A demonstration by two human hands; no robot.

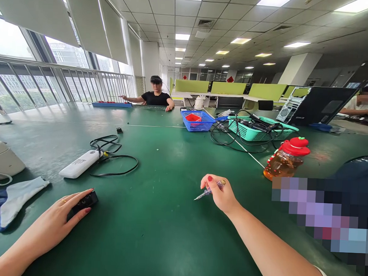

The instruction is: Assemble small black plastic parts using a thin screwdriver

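Note:
My left hand rests on the green tabletop with its fingers and thumb around a small black block. Part of the block is hidden under the fingers, and its kind cannot be made out. Raised over the table to the right, my right hand is closed on a slim screwdriver with a clear purplish handle. Its thin metal tip points left and down, apart from the block.
A white power bank with a black cable lies beyond my left hand, and blue-and-white cloth left of it. At right stand a red-lidded bottle, a teal basket of cables and a blue basket. A person sits opposite.

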